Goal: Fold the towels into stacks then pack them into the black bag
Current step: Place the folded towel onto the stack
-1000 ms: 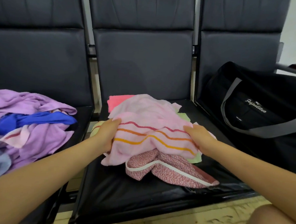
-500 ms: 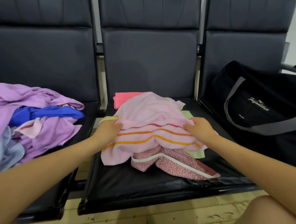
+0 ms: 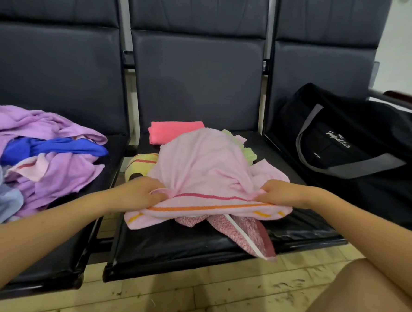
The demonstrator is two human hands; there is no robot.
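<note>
On the middle black padded seat (image 3: pixel 170 245), the pale pink striped towel (image 3: pixel 199 165) is heaped over a speckled dark pink towel (image 3: pixel 241 230) whose corner hangs past the seat's front edge, with bare seat showing in front of the pile. The left hand (image 3: pixel 142 191) and right hand (image 3: pixel 280 193) each grip the pink towel's striped hem with fingers curled, well apart along that hem. The black fabric duffel bag (image 3: pixel 359 150) sits on the right seat, a purple and blue cloth pile (image 3: pixel 43 150) on the left seat, and a folded coral towel (image 3: pixel 175 131) lies behind the heap.
</note>
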